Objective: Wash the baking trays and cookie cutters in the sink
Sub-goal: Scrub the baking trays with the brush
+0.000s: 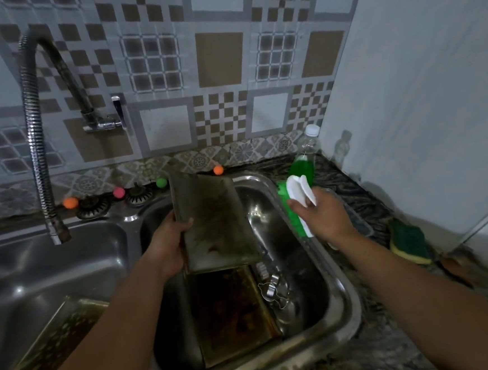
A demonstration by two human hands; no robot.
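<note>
Left hand (170, 243): grips a stained baking tray (213, 219) by its left edge — tilted over the right sink basin (326, 280).
Right hand (318, 214): clasps a green-and-white scrub brush (297, 204).
Basin floor: second tray (232, 311) — cookie cutters (271, 290) beside it.

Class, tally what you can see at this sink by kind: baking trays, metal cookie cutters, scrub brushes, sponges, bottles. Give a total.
Baking trays: 3
Cookie cutters: 2 clear, possibly more
Scrub brush: 1
Sponge: 1
Bottle: 1
Total: 8
</note>
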